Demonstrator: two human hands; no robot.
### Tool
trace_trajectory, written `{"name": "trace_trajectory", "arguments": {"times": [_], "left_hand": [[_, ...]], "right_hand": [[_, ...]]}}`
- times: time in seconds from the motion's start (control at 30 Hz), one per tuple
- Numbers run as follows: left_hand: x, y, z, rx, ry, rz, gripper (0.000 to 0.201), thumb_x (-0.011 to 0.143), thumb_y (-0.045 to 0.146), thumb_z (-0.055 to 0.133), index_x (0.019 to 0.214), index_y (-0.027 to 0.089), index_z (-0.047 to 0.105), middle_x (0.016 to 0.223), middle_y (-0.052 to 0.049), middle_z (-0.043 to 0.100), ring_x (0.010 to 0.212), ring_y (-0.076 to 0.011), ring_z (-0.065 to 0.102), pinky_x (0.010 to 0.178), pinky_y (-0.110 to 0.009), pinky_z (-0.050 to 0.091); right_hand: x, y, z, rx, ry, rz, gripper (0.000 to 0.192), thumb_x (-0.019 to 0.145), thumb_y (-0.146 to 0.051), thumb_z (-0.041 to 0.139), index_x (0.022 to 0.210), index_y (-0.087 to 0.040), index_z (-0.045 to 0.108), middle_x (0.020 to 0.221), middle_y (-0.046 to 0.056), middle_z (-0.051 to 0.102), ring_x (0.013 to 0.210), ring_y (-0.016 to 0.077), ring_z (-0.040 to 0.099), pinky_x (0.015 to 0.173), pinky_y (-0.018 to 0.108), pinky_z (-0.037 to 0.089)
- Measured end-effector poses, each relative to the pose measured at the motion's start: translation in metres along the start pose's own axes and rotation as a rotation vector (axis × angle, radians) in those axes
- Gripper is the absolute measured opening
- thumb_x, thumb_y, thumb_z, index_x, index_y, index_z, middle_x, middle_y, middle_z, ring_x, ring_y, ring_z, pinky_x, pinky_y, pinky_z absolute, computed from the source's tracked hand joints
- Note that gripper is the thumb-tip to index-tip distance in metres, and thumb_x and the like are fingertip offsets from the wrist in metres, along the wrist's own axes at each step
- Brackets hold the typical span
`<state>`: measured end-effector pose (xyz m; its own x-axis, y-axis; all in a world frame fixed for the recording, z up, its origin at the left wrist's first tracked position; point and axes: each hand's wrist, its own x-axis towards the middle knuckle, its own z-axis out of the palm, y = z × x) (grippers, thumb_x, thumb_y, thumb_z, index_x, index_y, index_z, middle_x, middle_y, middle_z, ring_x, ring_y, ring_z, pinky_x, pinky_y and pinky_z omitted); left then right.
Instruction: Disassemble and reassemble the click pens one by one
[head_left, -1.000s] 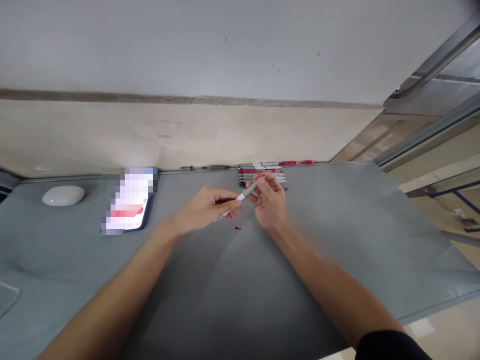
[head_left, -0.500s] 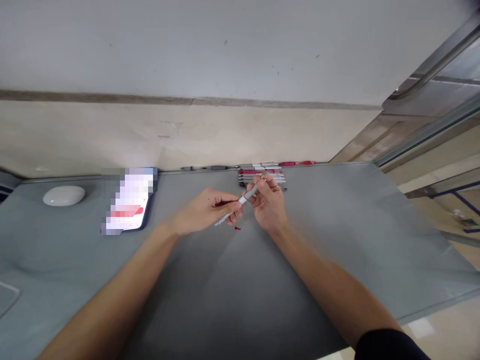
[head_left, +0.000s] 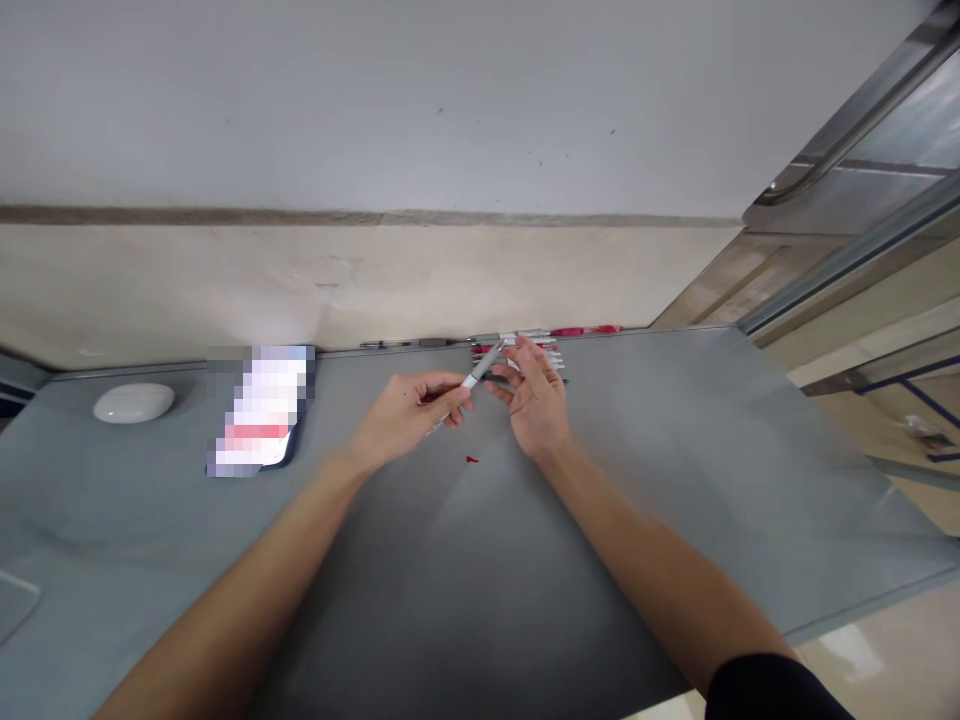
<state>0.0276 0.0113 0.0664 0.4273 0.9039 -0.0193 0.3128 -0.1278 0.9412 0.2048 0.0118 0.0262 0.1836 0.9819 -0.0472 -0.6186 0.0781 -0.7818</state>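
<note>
- Two hands in the head view, both over the back half of the desk [head_left: 420,600], with one grey-and-white pen [head_left: 486,363] between them, tilted, grey end aimed at the back edge.
- Left hand [head_left: 412,412]: thumb and fingers pinching the pen around its white section. Looks like the only sure grip to me, so if it loosens, the pen could swivel or drop.
- Right hand [head_left: 538,402]: fingers half curled, a bit spread, right by the pen's grey end. Can't tell if they touch it or pinch anything tiny there. If they do, a small part could get fumbled.
- Row of pens [head_left: 558,357] lies right behind that hand, near the back edge. Careless knuckles could knock it crooked.
- Little red bit [head_left: 471,459] sits loose, closer to the front edge than the hands. Easy to sweep off with a forearm, I reckon.
- Phone [head_left: 259,410] is towards the back left corner, well apart, so low risk.
</note>
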Motion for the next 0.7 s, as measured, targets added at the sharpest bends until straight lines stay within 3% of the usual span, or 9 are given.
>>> {"name": "trace_trajectory", "arguments": {"times": [0.17,0.33,0.53,0.7], "left_hand": [[0.003,-0.005,0.008,-0.317,0.234,0.032,0.034,0.085,0.046,0.069,0.102,0.017,0.066,0.094,-0.009,0.076,0.085,-0.0215,0.072,0.083,-0.037,0.056],[0.003,0.001,0.018,-0.487,0.365,0.078,0.033,0.084,0.043,0.072,0.1,0.017,0.061,0.098,-0.01,0.077,0.097,-0.024,0.072,0.099,-0.045,0.051],[0.003,0.0,0.031,-0.689,0.413,0.116,0.03,0.084,0.038,0.073,0.096,0.02,0.054,0.103,-0.007,0.077,0.101,-0.0215,0.072,0.106,-0.045,0.047],[0.001,-0.002,0.034,-0.752,0.393,0.084,0.031,0.081,0.04,0.076,0.094,0.02,0.056,0.105,-0.007,0.076,0.107,-0.0216,0.07,0.107,-0.044,0.046]], "right_hand": [[0.0,-0.001,-0.004,-0.168,-0.044,-0.088,0.021,0.077,-0.041,0.075,0.093,-0.027,0.071,0.085,-0.003,0.066,0.075,0.0117,0.062,0.063,0.026,0.06],[-0.005,0.001,-0.005,-0.435,-0.107,-0.191,0.02,0.079,-0.042,0.073,0.092,-0.027,0.072,0.087,0.0,0.069,0.082,0.0139,0.064,0.064,0.025,0.059],[-0.006,0.008,-0.007,-0.67,-0.167,-0.266,0.023,0.076,-0.039,0.075,0.097,-0.028,0.074,0.095,0.001,0.073,0.087,0.015,0.067,0.064,0.023,0.057],[-0.004,0.007,-0.008,-0.595,-0.107,-0.209,0.023,0.073,-0.039,0.078,0.093,-0.026,0.076,0.088,0.0,0.075,0.08,0.0144,0.067,0.065,0.026,0.059]]}}
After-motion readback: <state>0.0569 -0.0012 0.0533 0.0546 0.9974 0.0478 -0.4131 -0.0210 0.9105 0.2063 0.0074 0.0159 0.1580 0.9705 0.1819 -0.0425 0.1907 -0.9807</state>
